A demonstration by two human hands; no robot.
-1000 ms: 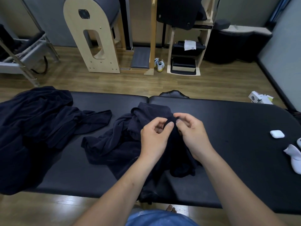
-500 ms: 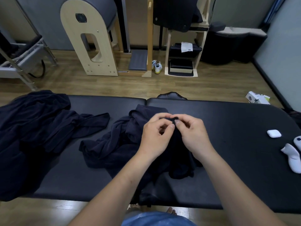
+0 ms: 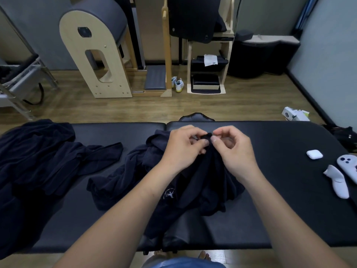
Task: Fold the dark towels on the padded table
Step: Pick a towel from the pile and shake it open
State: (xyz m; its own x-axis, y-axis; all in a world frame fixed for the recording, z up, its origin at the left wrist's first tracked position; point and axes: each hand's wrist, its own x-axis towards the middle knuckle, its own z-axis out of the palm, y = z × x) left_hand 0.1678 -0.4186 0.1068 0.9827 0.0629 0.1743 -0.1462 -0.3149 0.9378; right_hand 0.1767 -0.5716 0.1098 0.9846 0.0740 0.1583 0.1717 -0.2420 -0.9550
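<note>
Early stage. Left hand (image 3: 181,149) and right hand (image 3: 234,151) each pinch an edge of the rumpled dark towel (image 3: 202,182) at mid-surface (image 3: 280,219); the heap of towels (image 3: 38,157) at left lies unfolded. No finished fold is visible.

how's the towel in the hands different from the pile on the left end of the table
The held towel is pinched at its top by the left hand and right hand; the left pile lies untouched. The held towel shows a small white logo; the left pile shows none. Both are dark navy, crumpled, unfolded.
</note>
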